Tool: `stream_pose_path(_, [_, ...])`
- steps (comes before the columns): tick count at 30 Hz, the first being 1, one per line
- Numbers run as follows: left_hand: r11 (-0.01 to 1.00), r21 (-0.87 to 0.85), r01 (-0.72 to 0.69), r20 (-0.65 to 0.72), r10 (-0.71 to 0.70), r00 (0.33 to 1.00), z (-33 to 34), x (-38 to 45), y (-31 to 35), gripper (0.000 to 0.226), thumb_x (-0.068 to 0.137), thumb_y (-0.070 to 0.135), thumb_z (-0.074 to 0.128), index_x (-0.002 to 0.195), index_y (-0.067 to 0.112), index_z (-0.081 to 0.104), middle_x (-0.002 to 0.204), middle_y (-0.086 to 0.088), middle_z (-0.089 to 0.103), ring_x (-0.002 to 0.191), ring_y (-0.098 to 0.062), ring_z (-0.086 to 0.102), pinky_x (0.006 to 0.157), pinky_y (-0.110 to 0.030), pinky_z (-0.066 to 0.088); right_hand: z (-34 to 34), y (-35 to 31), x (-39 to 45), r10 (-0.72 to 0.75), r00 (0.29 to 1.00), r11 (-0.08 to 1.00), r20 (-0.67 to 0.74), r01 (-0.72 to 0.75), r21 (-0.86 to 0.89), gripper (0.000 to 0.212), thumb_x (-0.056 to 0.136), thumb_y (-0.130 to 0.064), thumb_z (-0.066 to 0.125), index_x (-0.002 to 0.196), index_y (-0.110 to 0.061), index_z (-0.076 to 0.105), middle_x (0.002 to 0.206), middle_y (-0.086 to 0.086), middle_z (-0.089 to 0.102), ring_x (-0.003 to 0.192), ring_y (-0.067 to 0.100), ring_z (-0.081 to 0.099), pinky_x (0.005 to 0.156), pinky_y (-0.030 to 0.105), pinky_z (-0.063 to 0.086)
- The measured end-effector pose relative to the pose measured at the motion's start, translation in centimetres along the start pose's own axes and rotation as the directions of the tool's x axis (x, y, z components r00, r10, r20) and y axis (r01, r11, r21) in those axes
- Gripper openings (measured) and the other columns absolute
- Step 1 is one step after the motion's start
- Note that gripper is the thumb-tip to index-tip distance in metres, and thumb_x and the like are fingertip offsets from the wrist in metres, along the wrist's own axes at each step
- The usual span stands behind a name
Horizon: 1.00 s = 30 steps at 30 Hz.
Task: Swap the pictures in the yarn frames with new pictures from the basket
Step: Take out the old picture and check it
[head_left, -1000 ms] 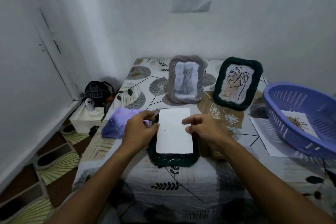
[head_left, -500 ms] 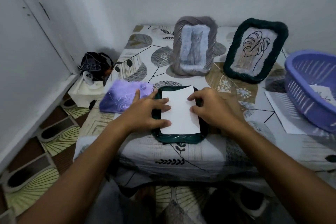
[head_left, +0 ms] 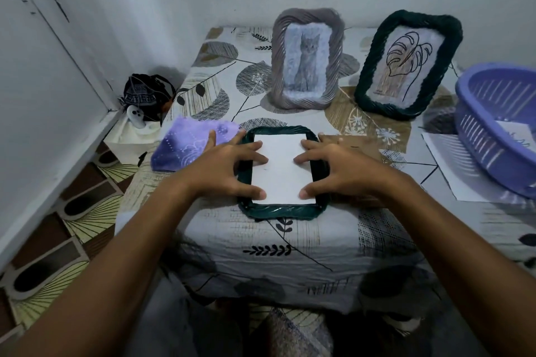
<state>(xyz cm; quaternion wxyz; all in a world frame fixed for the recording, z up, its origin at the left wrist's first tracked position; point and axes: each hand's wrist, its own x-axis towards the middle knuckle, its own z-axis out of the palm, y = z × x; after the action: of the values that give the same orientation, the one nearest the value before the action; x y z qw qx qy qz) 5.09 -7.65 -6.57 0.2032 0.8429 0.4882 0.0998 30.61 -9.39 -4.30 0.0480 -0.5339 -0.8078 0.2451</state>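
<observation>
Flat frame: I see a dark green yarn frame [head_left: 282,210], rounded rectangle of twisted cord, face down at the table's [head_left: 290,243] near edge.
Sheet: smooth white card [head_left: 280,168] lying inside it.
Left hand [head_left: 223,168]: fingers spread, pressing card and cord.
Right hand [head_left: 339,166]: the same, mirrored.
Upright frames: ropy grey frame [head_left: 307,59] with cat; dark green frame [head_left: 406,64] with leaf drawing.
Basket: slotted lilac plastic basket [head_left: 490,130], right, holding a paper.
Cloth: soft purple cloth [head_left: 185,143], left.

1. Flat frame [head_left: 282,210] at the table's [head_left: 290,240] front edge, card [head_left: 280,171] lying in it
2. Cloth [head_left: 185,145] just left of it
3. Cat frame [head_left: 307,59] behind; leaf frame [head_left: 406,66] to its right
4. Basket [head_left: 493,127] far right, on a paper sheet [head_left: 452,165]
</observation>
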Motion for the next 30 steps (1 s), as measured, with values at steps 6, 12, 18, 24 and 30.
stream_pose_path(6, [1.0,0.009,0.004,0.082,-0.005,0.997,-0.7,0.1,0.1,0.092,0.044,0.079,0.06,0.127,0.041,0.052,0.155,0.014,0.026,0.147,-0.006,-0.002,0.112,-0.048,-0.02,0.2,0.5,0.4,-0.014,1.0,1.0,0.001,0.014,0.015,0.077,0.067,-0.055,0.076,0.136,-0.037,0.047,0.158,-0.009,0.018,0.147,0.012,-0.001,0.119,0.047,-0.004])
stream_pose_path(12, [0.999,0.035,-0.01,0.126,0.006,0.992,-1.2,0.3,0.0,0.09,0.043,0.079,0.061,0.124,0.041,0.051,0.158,0.009,0.021,0.147,-0.009,-0.002,0.114,-0.048,-0.016,0.2,1.0,0.4,-0.028,0.999,1.0,0.025,0.027,0.012,0.08,0.065,-0.06,0.075,0.137,-0.041,0.045,0.159,-0.01,0.014,0.147,0.013,-0.006,0.118,0.048,-0.007])
stream_pose_path(18, [0.998,0.058,-0.01,0.157,0.001,0.988,-1.4,0.5,0.1,0.082,0.049,0.071,0.076,0.122,0.043,0.052,0.159,0.005,0.017,0.147,-0.011,-0.002,0.115,-0.049,-0.014,0.3,1.0,0.3,-0.042,0.998,0.999,0.036,0.041,0.021,0.08,0.064,-0.058,0.076,0.136,-0.041,0.045,0.159,-0.01,0.014,0.147,0.013,-0.005,0.114,0.04,-0.014])
stream_pose_path(24, [0.995,0.097,-0.026,0.155,0.011,0.988,-1.7,0.8,0.4,0.076,0.06,0.059,0.081,0.126,0.037,0.051,0.159,0.003,0.019,0.147,-0.009,-0.002,0.115,-0.043,-0.014,-0.1,0.9,0.7,-0.046,0.998,0.999,0.039,0.047,-0.016,0.077,0.06,-0.061,0.078,0.129,-0.042,0.049,0.159,-0.008,0.018,0.147,0.014,-0.002,0.118,0.047,-0.006])
stream_pose_path(30, [0.986,0.168,0.003,0.202,-0.038,0.979,-2.0,0.7,0.8,0.107,0.059,0.065,0.078,0.147,0.026,0.032,0.16,0.008,0.013,0.145,-0.004,-0.004,0.116,-0.039,-0.015,-0.5,0.8,1.3,-0.058,0.995,0.996,0.084,0.062,-0.056,0.073,0.06,-0.061,0.079,0.123,-0.039,0.049,0.16,-0.007,0.011,0.147,0.015,-0.007,0.119,0.044,-0.004])
